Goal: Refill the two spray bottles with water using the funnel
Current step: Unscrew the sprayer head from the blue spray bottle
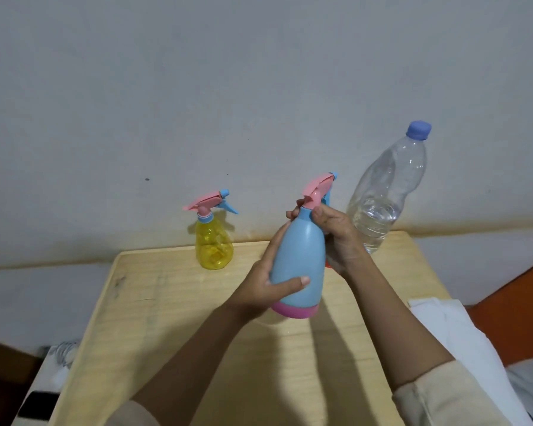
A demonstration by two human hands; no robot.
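Observation:
I hold a blue spray bottle (300, 256) with a pink base above the middle of the wooden table (173, 318). My left hand (268, 281) wraps around its body, thumb across the front. My right hand (336, 238) grips its neck just under the pink and blue spray head (317, 190). A yellow see-through spray bottle (213, 244) with the same kind of head stands upright at the table's far edge, left of my hands. A clear plastic water bottle (385, 192) with a blue cap stands at the far right, about a third full. A sliver of orange (327, 265) shows behind my right wrist.
A plain grey wall rises right behind the table. White cloth (462, 339) lies off the table's right edge, with an orange surface (517, 309) beyond it. A dark flat object (37, 405) sits low at the left, beside the table.

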